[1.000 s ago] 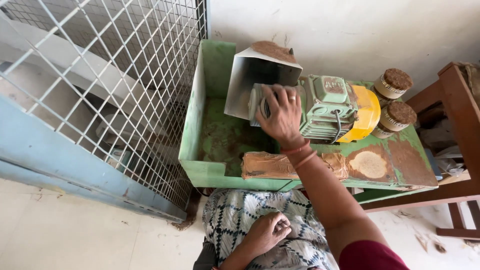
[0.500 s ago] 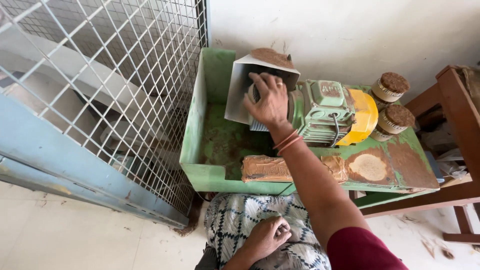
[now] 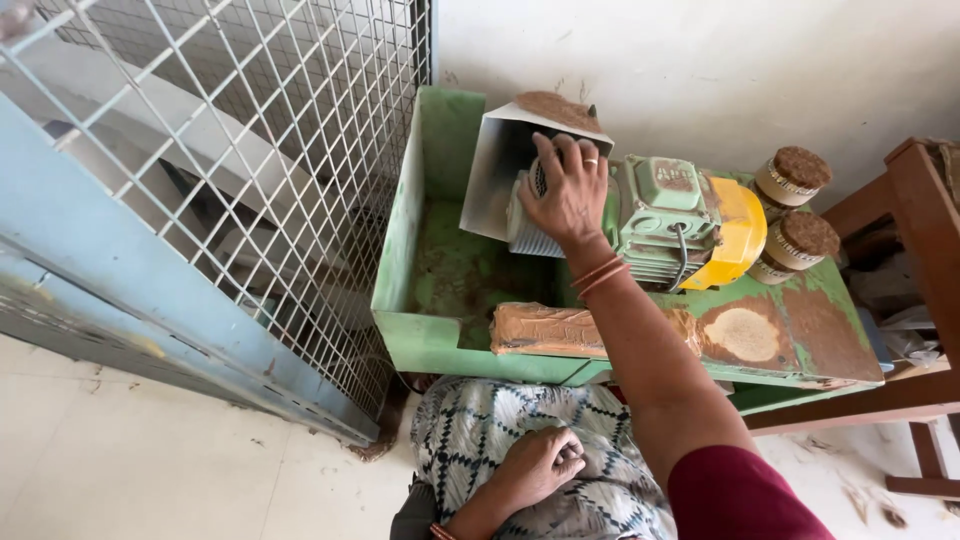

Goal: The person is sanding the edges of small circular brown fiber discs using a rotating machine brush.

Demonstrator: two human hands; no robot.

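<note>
**Inspector:** What differs from a second ago?

**Onlooker:** The right hand sits further left on the machine. Earlier it rested on the ribbed body beside the green motor; now the palm covers the ribbed metal end cap at the mouth of the grey metal hood. The fingers are spread and draped over the cap, pressing on it rather than closed round it. I cannot tell whether the cap turns under the palm.

**Inspector:** And the other hand?

**Onlooker:** The left hand lies on the patterned cloth over the lap, fingers loosely curled, holding nothing. Its place is unchanged.

**Inspector:** What does the shift amount to?

**Onlooker:** In my judgement, the hand has gone from steadying the motor to working at the cap where it meets the hood.

**Inspector:** Edges and room?

**Onlooker:** The hood's sheet-metal rim stands just beside the fingertips. The green tray has a raised wall on its left and open floor below the hand. The wire mesh gate stands close on the left; the wall is right behind. Two cork-topped jars stand beyond the yellow motor cover, well apart from the hand. A wooden frame closes the right side. A dust-coated block lies along the tray's front edge under the forearm.
</note>
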